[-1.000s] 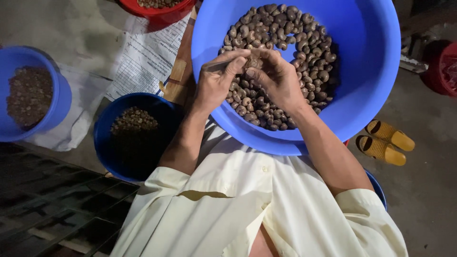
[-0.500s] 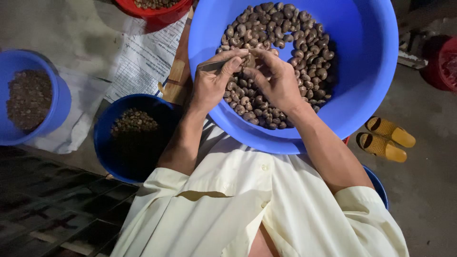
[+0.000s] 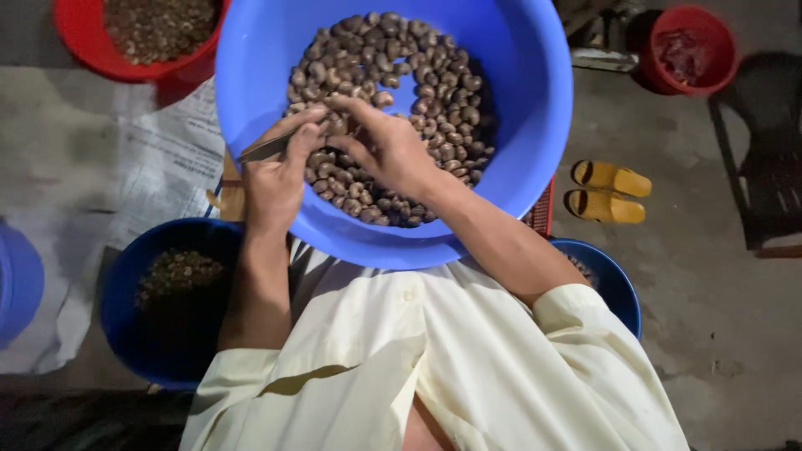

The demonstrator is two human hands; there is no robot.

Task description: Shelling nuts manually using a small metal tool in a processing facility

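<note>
The view has swung left since a second ago; both hands keep their place over the big blue basin. The left hand grips a slim blade pointing right at the nut pinched by the right hand

A grey concrete floor fills the scene, stained and mottled toward the lower right of the frame. Sheets of printed paper lie spread over it at the left. A pair of yellow sandals sits side by side at centre right. A dark chair stands at the right edge. Light falls brightest at the centre, dimming toward the bottom left corner.
</note>
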